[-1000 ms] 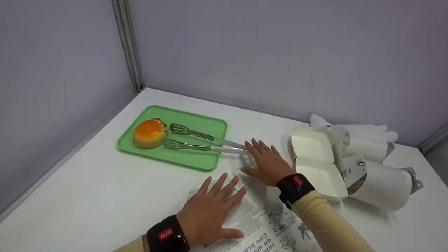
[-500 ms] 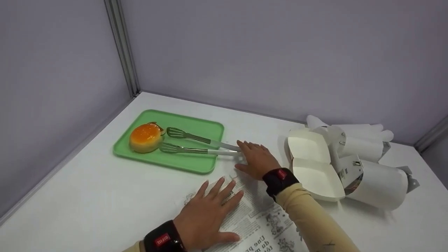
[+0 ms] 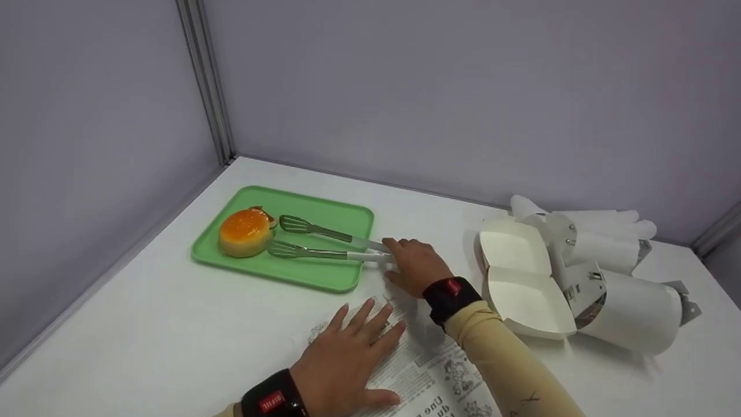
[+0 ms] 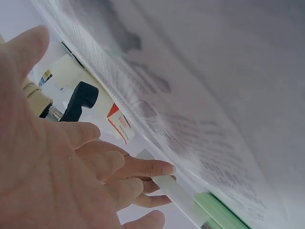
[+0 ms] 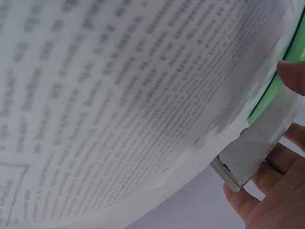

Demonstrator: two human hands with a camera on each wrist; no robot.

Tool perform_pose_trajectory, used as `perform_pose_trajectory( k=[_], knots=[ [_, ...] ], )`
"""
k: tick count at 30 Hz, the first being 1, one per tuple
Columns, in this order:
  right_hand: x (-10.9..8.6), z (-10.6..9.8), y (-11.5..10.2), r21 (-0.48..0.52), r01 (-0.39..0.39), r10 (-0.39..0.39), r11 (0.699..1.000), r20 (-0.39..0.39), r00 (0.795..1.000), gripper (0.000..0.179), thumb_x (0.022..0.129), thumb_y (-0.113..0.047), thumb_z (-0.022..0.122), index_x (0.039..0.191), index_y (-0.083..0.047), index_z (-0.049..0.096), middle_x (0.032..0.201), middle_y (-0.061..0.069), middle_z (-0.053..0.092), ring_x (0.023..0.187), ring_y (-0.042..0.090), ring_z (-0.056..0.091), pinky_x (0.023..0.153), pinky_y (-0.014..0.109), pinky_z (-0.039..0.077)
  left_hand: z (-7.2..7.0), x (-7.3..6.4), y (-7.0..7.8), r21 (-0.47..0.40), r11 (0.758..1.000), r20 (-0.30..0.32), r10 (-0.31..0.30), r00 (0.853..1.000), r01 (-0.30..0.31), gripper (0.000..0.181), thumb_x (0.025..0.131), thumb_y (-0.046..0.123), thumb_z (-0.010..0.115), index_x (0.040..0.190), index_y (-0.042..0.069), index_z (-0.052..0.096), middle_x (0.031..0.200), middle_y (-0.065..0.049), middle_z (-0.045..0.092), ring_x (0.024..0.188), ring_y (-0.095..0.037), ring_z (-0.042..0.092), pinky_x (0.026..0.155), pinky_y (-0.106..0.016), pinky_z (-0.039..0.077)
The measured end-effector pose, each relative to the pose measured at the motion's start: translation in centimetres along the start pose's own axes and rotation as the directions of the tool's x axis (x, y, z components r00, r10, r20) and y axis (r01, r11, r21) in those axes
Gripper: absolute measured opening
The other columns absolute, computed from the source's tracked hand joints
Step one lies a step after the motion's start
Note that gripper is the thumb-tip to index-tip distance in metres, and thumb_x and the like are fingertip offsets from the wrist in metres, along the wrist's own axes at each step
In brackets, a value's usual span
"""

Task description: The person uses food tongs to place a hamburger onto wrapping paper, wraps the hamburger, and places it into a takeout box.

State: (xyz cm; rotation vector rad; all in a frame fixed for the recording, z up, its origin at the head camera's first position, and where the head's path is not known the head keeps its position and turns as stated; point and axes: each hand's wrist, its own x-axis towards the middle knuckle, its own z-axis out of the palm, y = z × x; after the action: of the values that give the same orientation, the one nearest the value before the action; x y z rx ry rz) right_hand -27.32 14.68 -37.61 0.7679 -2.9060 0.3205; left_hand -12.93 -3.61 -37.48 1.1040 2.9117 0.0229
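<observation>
1. Plainly gripped in the right hand [image 3: 415,267]: one pair of tongs [image 3: 333,253], held by the pale handles [image 3: 362,256] near the end, thumb to one side, fingers curled to the other.
2. Spread wide over one printed sheet [image 3: 434,370] of text columns and small line drawings: the left hand [image 3: 341,365], five digits apart, holding nothing; cannot tell whether the palm presses down.
3. Around the wrists: two black wristbands [image 3: 443,302], each with one red label [image 3: 271,401], and two cream sleeves [image 3: 503,356] behind.
4. Along the tongs, leading away from the right hand: two arms and two slotted heads [image 3: 285,249]; heads within the rim of one green tray [image 3: 312,272], handles crossing out past its right edge.
5. On that tray, just beside the slotted heads: one round bun [image 3: 244,234] with a glossy orange top, plus one small brown piece [image 3: 266,214] at its far side, too small to name.
6. To the right of the gripping hand, apart from the tongs: one white clamshell box [image 3: 532,298], lid folded back, two shallow halves facing up.
7. Just beside the box, farther right: several white bundles [image 3: 634,310], overlapping, one large in front and others behind; cannot count them exactly.
8. Beneath everything: one white table [image 3: 156,313]; behind, one metal post [image 3: 205,87] at the left corner between two pale walls [image 3: 463,98].
</observation>
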Motion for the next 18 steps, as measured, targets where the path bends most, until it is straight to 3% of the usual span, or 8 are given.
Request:
perform_pose_trajectory(
  k=[13, 18],
  knots=[
    [1.1, 0.7, -0.3, 0.005, -0.006, 0.006, 1.0, -0.033, 0.999, 0.042, 0.094, -0.008, 0.067, 0.135, -0.007, 0.056, 0.115, 0.021, 0.069, 0.11, 0.039, 0.064, 0.093, 0.055, 0.051, 0.0, 0.2, -0.1, -0.004, 1.0, 0.031, -0.014, 0.999, 0.014, 0.091, 0.089, 0.079, 0.048, 0.161, 0.026, 0.029, 0.17, -0.004, 0.022, 0.157, -0.03, 0.022, 0.122, -0.058, 0.029],
    [1.3, 1.1, -0.1, -0.006, -0.03, 0.03, 1.0, -0.012, 0.999, 0.042, 0.093, -0.007, 0.065, 0.134, -0.008, 0.055, 0.115, 0.019, 0.068, 0.111, 0.038, 0.064, 0.094, 0.053, 0.051, -0.2, 0.3, 0.1, -0.009, 1.0, 0.051, -0.018, 0.999, 0.018, 0.092, 0.089, 0.078, 0.049, 0.161, 0.027, 0.027, 0.171, -0.004, 0.019, 0.158, -0.03, 0.02, 0.123, -0.058, 0.027]
  ],
)
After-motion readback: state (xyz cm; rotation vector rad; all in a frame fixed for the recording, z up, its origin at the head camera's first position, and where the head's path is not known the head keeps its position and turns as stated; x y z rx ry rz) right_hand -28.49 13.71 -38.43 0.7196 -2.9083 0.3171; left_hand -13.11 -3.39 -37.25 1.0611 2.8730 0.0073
